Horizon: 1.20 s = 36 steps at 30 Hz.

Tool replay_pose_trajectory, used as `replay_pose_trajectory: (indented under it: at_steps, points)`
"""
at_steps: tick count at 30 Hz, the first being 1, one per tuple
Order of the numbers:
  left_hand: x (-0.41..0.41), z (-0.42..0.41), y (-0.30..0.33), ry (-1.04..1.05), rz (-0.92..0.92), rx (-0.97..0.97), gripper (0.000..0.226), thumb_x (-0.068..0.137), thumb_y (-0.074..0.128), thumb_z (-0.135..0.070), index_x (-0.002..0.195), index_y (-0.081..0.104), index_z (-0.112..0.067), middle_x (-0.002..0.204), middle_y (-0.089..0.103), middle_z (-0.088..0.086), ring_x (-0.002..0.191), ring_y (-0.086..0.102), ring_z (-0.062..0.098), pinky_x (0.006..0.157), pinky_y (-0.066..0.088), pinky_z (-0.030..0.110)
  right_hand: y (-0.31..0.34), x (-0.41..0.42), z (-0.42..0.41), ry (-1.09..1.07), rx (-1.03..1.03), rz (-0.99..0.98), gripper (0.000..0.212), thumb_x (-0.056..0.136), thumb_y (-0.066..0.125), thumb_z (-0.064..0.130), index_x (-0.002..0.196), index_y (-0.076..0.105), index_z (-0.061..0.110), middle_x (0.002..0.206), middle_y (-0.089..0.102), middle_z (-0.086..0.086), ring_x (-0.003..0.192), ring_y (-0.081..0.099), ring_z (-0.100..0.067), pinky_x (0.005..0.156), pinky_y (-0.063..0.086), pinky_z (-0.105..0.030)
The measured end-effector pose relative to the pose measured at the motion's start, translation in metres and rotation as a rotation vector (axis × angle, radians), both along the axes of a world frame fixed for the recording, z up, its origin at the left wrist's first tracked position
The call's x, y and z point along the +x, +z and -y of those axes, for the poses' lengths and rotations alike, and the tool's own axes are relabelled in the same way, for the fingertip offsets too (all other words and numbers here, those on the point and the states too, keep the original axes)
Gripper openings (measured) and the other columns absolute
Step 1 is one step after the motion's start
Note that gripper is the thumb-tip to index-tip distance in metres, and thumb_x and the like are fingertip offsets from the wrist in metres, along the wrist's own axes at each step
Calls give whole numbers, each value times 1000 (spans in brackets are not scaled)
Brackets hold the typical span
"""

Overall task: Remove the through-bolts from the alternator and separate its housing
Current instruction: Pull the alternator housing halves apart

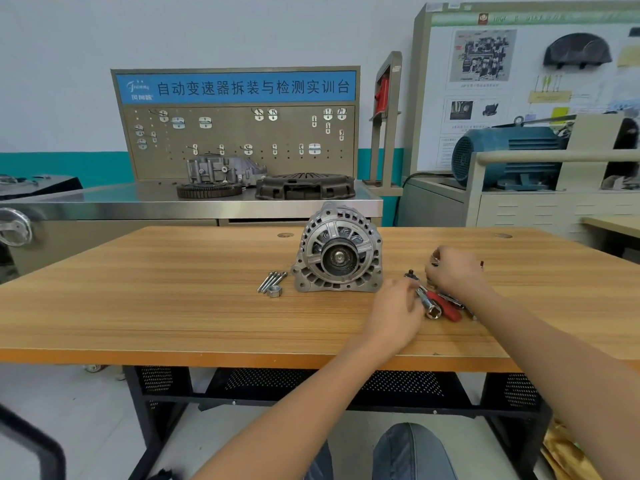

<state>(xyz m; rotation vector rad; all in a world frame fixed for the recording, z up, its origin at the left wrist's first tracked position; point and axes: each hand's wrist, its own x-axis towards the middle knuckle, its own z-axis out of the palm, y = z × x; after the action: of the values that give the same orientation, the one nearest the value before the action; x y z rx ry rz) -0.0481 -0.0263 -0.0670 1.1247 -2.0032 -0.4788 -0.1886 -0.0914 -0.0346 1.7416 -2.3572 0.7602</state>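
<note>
Both hands sit right of the alternator (pixel 337 249), the left hand (pixel 394 308) nearer, touching the socket tool (pixel 427 301); right hand (pixel 453 268) pinches a small metal piece.

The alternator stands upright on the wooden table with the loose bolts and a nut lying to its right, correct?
Not quite. The head view shows the alternator upright on the wooden table, but the loose bolts and nut lie to its left.

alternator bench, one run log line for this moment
alternator upright on table, untouched | bolts and nut lying left of it | left hand on socket | right hand among tools
</note>
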Motion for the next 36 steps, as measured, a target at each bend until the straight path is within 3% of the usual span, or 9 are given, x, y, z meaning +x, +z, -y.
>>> replay_pose_trajectory:
  at_steps: [4, 7, 11, 16, 21, 27, 31, 34, 36]
  points:
    - [27, 1, 6, 321, -164, -274, 36, 93, 54, -20, 127, 48, -10, 126, 42, 3, 115, 39, 11, 96, 32, 18, 4, 19, 3, 197, -208, 269, 40, 96, 49, 24, 130, 49, 3, 122, 60, -16, 110, 56, -29, 92, 47, -39]
    - [49, 9, 15, 484, -321, -279, 56, 88, 63, -23, 137, 37, -12, 137, 30, 9, 124, 30, 17, 99, 25, 23, 10, 43, 4, 344, -238, 520, 51, 97, 47, 36, 138, 42, 5, 134, 52, -14, 120, 51, -26, 97, 41, -37]
    - [66, 23, 18, 446, -445, -97, 78, 85, 67, -25, 148, 21, -18, 152, 13, 9, 140, 17, 27, 114, 23, 42, 15, 74, 5, 430, -99, 910, 77, 91, 39, 62, 149, 25, 13, 150, 35, -10, 136, 35, -28, 111, 31, -50]
    - [77, 38, 6, 352, -395, -51, 89, 86, 68, -36, 153, 11, -21, 159, 9, 6, 146, 5, 21, 116, 11, 38, 9, 95, 11, 490, 38, 1256, 75, 92, 13, 69, 148, 31, 22, 152, 34, -10, 140, 30, -25, 116, 20, -49]
    - [75, 42, 2, 354, -381, -49, 96, 82, 69, -44, 153, 9, -21, 161, 3, 4, 147, 0, 21, 117, 7, 37, 8, 102, 9, 433, 78, 1237, 70, 96, 11, 62, 148, 31, 22, 153, 31, -10, 141, 27, -26, 117, 17, -46]
    - [77, 43, 2, 334, -402, -42, 101, 80, 69, -51, 153, 7, -22, 161, 3, 3, 147, 2, 19, 118, 10, 42, 10, 104, 2, 393, 54, 1229, 63, 96, 18, 55, 136, 49, 17, 141, 48, -12, 126, 43, -25, 111, 30, -42]
    - [85, 45, 5, 299, -501, -34, 88, 85, 61, -55, 152, 18, -19, 156, 22, 4, 143, 20, 20, 116, 23, 42, 7, 115, -10, 305, 90, 1312, 68, 93, 26, 57, 147, 30, 16, 140, 46, -17, 124, 46, -32, 105, 38, -45]
    - [101, 51, 10, 205, -617, 44, 69, 90, 57, -49, 146, 28, -21, 146, 38, 3, 134, 37, 19, 111, 34, 38, 5, 118, -22, 323, 126, 1440, 69, 90, 44, 52, 146, 29, 15, 127, 55, -18, 111, 55, -32, 76, 52, -39]
    - [114, 54, 13, 134, -649, 108, 59, 92, 55, -45, 142, 32, -24, 138, 44, -2, 130, 43, 19, 108, 39, 42, 5, 116, -29, 329, 125, 1493, 70, 86, 53, 48, 143, 30, 14, 122, 57, -16, 102, 59, -29, 62, 50, -33]
